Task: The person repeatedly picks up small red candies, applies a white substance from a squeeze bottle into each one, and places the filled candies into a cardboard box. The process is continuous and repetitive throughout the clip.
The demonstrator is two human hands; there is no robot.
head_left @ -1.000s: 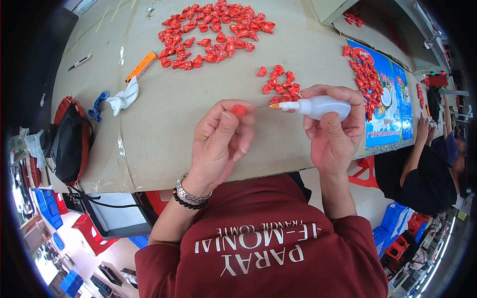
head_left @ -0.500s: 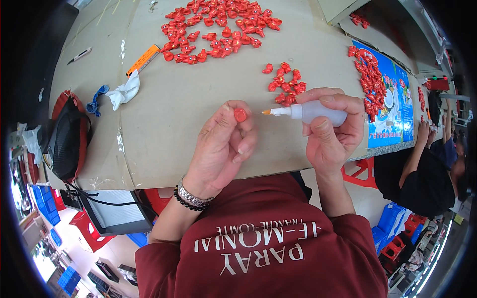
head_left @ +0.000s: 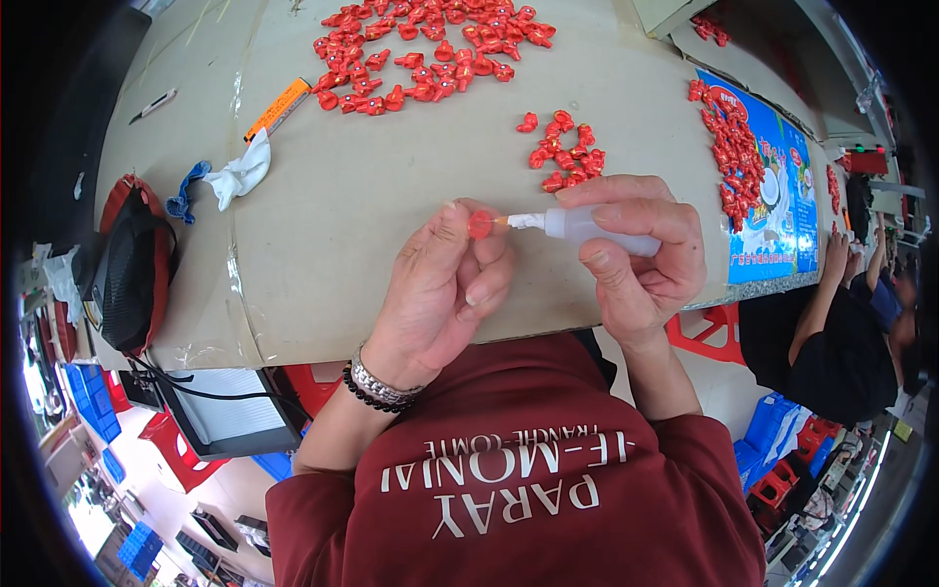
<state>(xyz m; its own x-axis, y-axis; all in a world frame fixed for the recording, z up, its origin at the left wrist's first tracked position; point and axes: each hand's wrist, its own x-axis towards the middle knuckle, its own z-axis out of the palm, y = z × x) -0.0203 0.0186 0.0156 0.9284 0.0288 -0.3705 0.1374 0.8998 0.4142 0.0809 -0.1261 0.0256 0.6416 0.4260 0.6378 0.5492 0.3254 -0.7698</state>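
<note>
Between the thumb and fingers of my left hand (head_left: 440,264) is a small red plastic piece (head_left: 480,224). My right hand (head_left: 650,249) grips a translucent squeeze bottle (head_left: 597,231) lying level, with a white neck and an orange needle tip pointing left. The tip is at the red piece; whether it touches or goes inside, I cannot tell. Just beyond my right hand sits a little cluster of red pieces (head_left: 567,152). A larger spread of similar red pieces (head_left: 430,59) covers the far middle of the table.
More red pieces (head_left: 732,161) lie on a blue printed sheet (head_left: 778,196) at right. To the left are an orange box (head_left: 278,108), a white cloth (head_left: 242,174), a pen-like tool (head_left: 154,105) and a black-and-red bag (head_left: 137,264). A co-worker (head_left: 817,323) sits at the right.
My right hand has moved the squeeze bottle left, closing the gap so its tip now meets the red piece. My left hand has stayed nearly in place.
</note>
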